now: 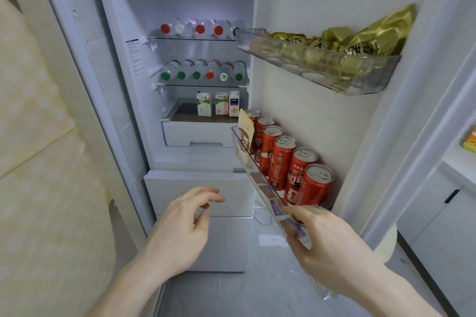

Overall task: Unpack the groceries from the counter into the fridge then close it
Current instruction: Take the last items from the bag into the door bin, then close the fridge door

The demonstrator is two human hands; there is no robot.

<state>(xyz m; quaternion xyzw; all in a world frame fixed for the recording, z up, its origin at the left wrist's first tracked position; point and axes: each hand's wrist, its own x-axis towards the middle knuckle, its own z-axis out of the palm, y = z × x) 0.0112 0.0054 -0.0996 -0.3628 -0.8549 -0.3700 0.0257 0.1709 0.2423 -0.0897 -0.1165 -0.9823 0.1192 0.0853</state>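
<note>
Here fridge open; left hand loose, holding nothing; right hand gripping door shelf beside red cans.

The lower door bin is filled along its length by red cans, with a pouch at its far end. The lowest shelf is left open on its left — cartons are crowded to the right.

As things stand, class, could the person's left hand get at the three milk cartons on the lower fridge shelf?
Probably yes. The left hand is empty, the fridge is open, and nothing stands in front of the milk cartons.
</note>
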